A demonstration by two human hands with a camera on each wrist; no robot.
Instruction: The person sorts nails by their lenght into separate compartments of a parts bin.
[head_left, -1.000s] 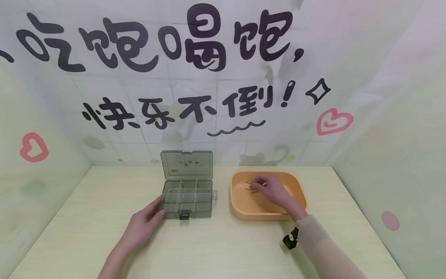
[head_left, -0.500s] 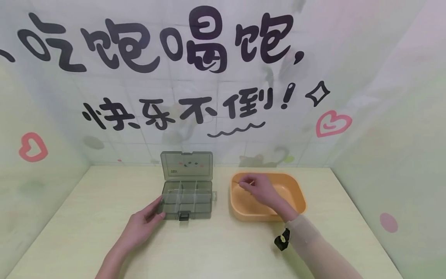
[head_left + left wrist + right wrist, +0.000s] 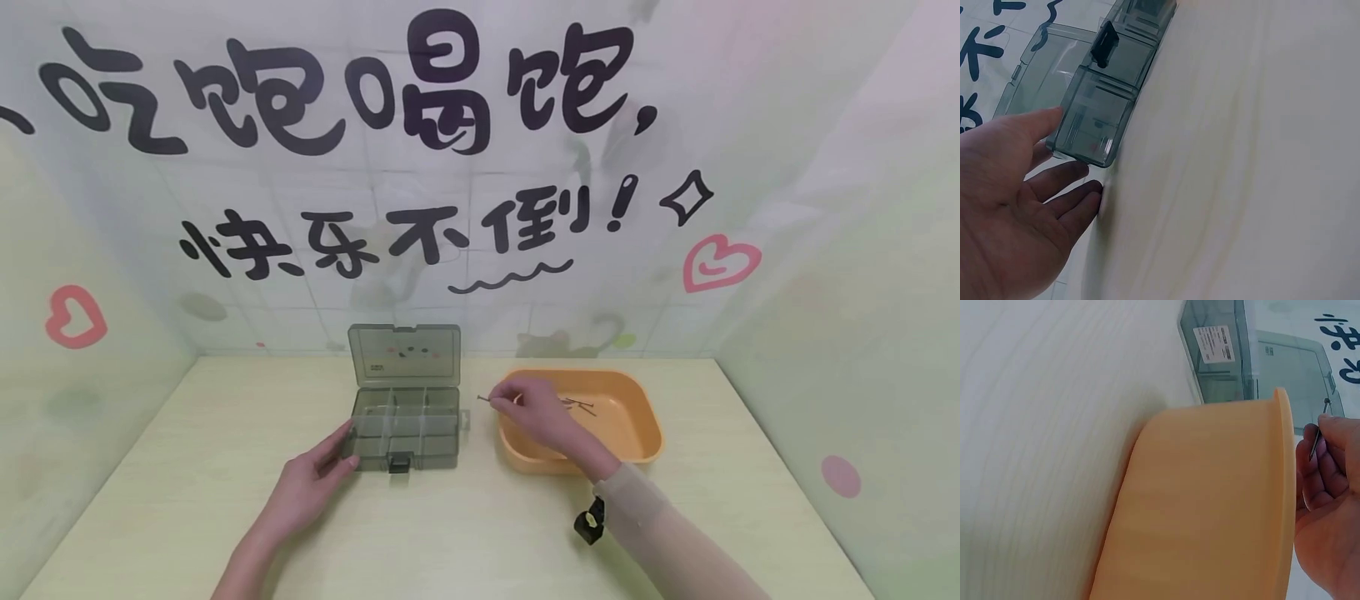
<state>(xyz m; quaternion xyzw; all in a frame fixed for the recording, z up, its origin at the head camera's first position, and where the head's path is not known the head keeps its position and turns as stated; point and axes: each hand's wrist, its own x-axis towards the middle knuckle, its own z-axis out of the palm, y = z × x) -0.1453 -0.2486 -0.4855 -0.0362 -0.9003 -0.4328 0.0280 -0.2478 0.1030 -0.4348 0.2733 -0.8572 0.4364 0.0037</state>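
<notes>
My right hand (image 3: 534,410) pinches a thin dark nail (image 3: 1318,434) between thumb and fingers. In the head view, the nail pokes out just past the left rim of the orange tray (image 3: 656,437). Several more nails (image 3: 581,403) lie in the tray, partly hidden by the hand. A translucent grey compartment box (image 3: 405,425) stands to the left with its lid (image 3: 405,357) raised. My left hand (image 3: 306,483) rests at the box's left end, thumb at the front corner (image 3: 1054,119) and the loosely spread fingers along the side.
The box's front latch (image 3: 399,463) hangs down. A narrow strip of pale table (image 3: 480,500) separates box and tray. A printed back wall (image 3: 480,325) rises close behind both, with side walls at left and right.
My right hand has risen from among the nails and moved left to the tray's rim, bringing one nail along. More nails in the tray now show. The left hand stays at the box.
</notes>
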